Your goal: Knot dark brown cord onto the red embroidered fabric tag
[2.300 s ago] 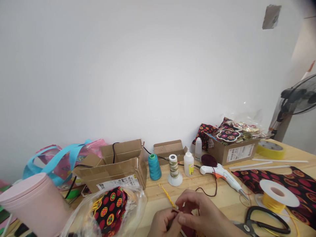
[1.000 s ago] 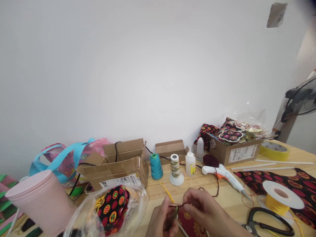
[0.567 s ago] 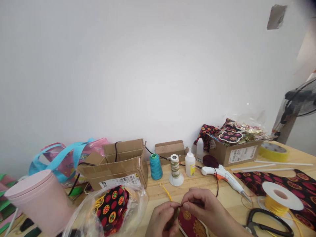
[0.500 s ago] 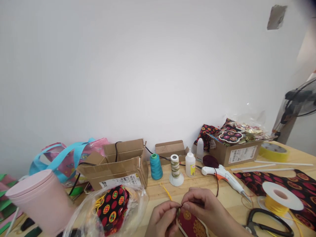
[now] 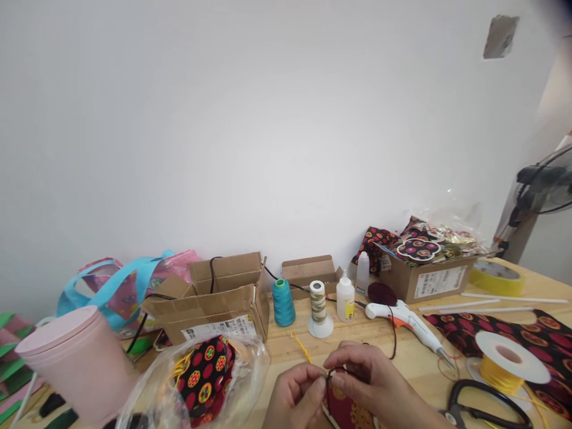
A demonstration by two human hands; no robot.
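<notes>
My left hand (image 5: 295, 398) and my right hand (image 5: 373, 387) meet at the bottom centre of the wooden table (image 5: 411, 360). Both pinch a thin dark red thread (image 5: 394, 339) just above a red patterned fabric piece (image 5: 342, 408) that lies under them. The thread loops up to a dark red spool (image 5: 379, 292) behind the white glue gun (image 5: 406, 320). A short yellow cord (image 5: 301, 347) lies on the table just beyond my left fingers.
Teal thread cone (image 5: 283, 302), striped thread cone (image 5: 319, 310) and glue bottle (image 5: 345, 297) stand behind my hands. Cardboard boxes (image 5: 210, 304), a bagged patterned fabric (image 5: 203, 375) and a pink tub (image 5: 71, 363) are left. Yellow cord reel (image 5: 507, 360), black scissors (image 5: 487, 405) and patterned cloth (image 5: 536, 339) are right.
The view has risen a little. My hands have stayed together at the bottom centre, fingers working the thread; the red patterned piece has come into view beneath them.
</notes>
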